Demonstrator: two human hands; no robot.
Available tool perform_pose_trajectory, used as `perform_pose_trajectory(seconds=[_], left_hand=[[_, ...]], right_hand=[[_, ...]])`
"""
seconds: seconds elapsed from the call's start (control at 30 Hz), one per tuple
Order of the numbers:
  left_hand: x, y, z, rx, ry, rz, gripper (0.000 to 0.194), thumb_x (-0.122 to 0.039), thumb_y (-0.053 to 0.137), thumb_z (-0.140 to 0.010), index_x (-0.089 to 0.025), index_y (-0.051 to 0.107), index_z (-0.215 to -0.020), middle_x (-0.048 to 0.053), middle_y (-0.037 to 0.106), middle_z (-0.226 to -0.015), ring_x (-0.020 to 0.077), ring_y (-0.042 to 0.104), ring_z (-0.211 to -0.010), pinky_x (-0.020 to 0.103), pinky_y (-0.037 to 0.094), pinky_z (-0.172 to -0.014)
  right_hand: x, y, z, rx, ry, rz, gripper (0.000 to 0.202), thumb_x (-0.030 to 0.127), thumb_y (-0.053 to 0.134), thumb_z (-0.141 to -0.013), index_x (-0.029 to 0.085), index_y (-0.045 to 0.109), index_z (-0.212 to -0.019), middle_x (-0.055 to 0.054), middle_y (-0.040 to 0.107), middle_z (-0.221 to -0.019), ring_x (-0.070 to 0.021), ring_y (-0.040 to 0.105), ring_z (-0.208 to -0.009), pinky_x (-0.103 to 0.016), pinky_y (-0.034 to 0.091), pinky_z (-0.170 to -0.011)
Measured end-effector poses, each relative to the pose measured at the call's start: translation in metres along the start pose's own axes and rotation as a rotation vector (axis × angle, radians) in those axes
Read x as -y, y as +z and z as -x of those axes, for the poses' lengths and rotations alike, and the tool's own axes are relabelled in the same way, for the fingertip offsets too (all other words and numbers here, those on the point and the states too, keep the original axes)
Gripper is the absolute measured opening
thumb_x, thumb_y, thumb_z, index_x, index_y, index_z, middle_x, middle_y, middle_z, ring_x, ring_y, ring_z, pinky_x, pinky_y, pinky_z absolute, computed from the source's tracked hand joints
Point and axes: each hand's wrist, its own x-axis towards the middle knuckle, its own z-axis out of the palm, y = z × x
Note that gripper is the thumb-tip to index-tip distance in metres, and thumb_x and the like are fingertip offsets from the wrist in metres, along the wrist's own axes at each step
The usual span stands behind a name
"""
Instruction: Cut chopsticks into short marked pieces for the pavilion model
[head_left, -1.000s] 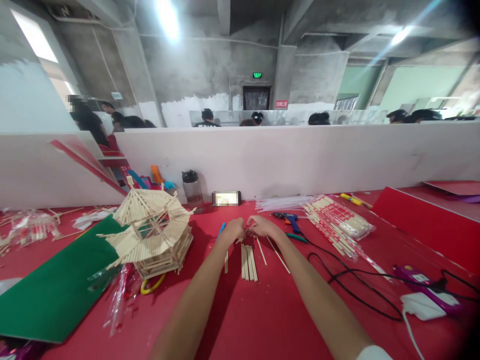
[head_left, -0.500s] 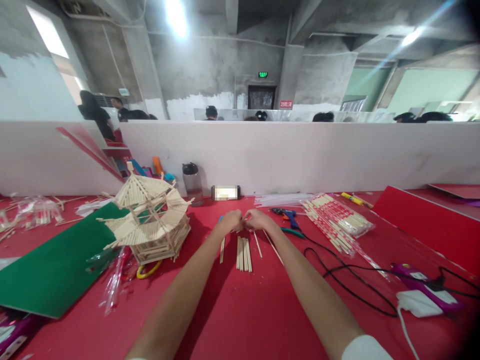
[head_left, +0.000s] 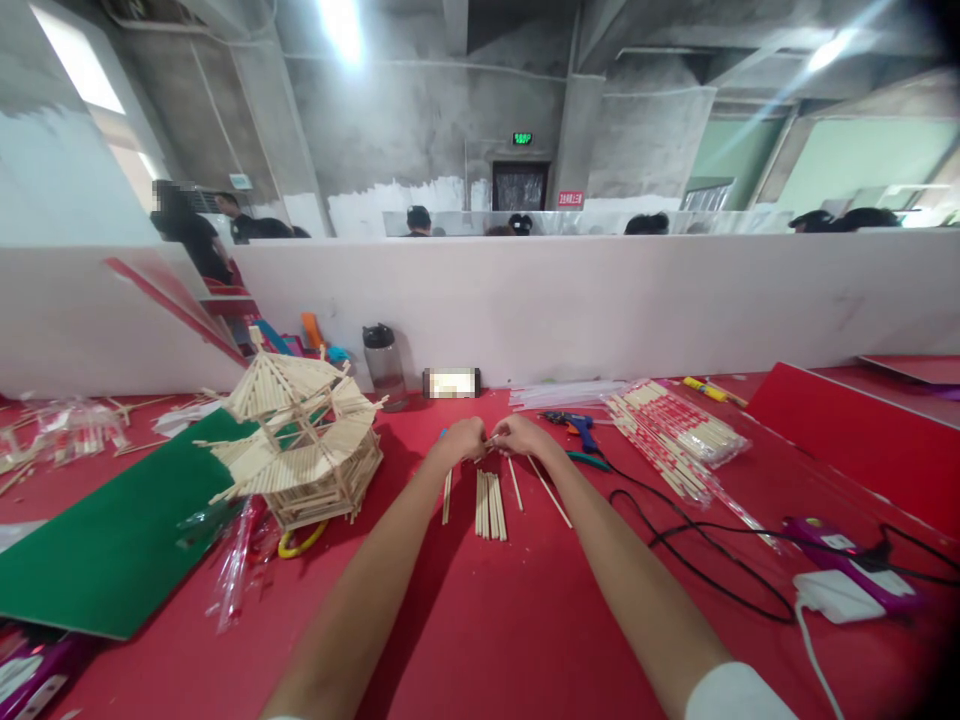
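Widest free lane: bare red tabletop between the forearms, running up to the stick row, which blocks it just short of both hands, left and right. Loose stick lies by the right forearm. Left side: stick pavilion is the tall obstacle, with a narrow bare strip between it and the left forearm. Far side: bottle, phone, then partition walls it off. Right: glue gun, looping black cable obstruct.
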Motion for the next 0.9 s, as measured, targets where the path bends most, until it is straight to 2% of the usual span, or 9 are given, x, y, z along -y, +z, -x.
perform_pose_trajectory(seconds=[0.17, 0.33, 0.5, 0.77, 0.9], left_hand=[[0.006, -0.002, 0.001, 0.027, 0.064, 0.063, 0.019, -0.024, 0.064, -0.066, -0.012, 0.075, -0.076, 0.002, 0.059, -0.056, 0.0110, 0.047, -0.051, 0.023, 0.033, -0.052], [0.014, -0.004, 0.002, 0.049, 0.113, 0.146, 0.020, -0.026, 0.061, -0.070, -0.012, 0.074, -0.076, -0.001, 0.055, -0.052, 0.0086, 0.041, -0.047, 0.022, 0.029, -0.049], [0.017, -0.002, 0.001, 0.046, 0.146, 0.204, 0.020, -0.026, 0.062, -0.069, -0.012, 0.074, -0.076, -0.001, 0.055, -0.053, 0.0084, 0.041, -0.047, 0.021, 0.030, -0.049], [0.015, -0.001, 0.003, 0.020, 0.194, 0.240, 0.020, -0.028, 0.060, -0.072, -0.011, 0.070, -0.071, -0.003, 0.048, -0.049, 0.0074, 0.037, -0.045, 0.021, 0.026, -0.047], [0.017, 0.002, 0.000, -0.011, 0.232, 0.247, 0.024, -0.032, 0.059, -0.074, -0.011, 0.066, -0.066, -0.004, 0.043, -0.049, 0.0067, 0.033, -0.045, 0.021, 0.025, -0.048]], right_hand=[[0.001, -0.001, 0.001, -0.003, -0.036, 0.004, 0.024, 0.031, 0.058, -0.083, 0.014, 0.071, -0.070, -0.004, 0.069, -0.063, -0.0116, 0.056, -0.054, -0.020, 0.037, -0.054], [0.006, 0.000, 0.003, -0.015, -0.062, 0.028, 0.023, 0.033, 0.060, -0.081, 0.015, 0.073, -0.075, -0.003, 0.068, -0.062, -0.0107, 0.052, -0.051, -0.020, 0.034, -0.052], [0.007, 0.002, 0.004, -0.052, -0.055, 0.061, 0.018, 0.030, 0.064, -0.076, 0.015, 0.074, -0.073, -0.002, 0.067, -0.059, -0.0109, 0.052, -0.052, -0.020, 0.031, -0.050], [0.006, -0.001, 0.005, -0.088, -0.065, 0.074, 0.024, 0.034, 0.064, -0.078, 0.014, 0.073, -0.067, -0.004, 0.068, -0.058, -0.0123, 0.055, -0.054, -0.021, 0.032, -0.052], [0.005, -0.002, 0.005, -0.134, -0.064, 0.058, 0.021, 0.032, 0.065, -0.078, 0.014, 0.074, -0.070, -0.004, 0.068, -0.058, -0.0134, 0.057, -0.056, -0.021, 0.033, -0.053]])
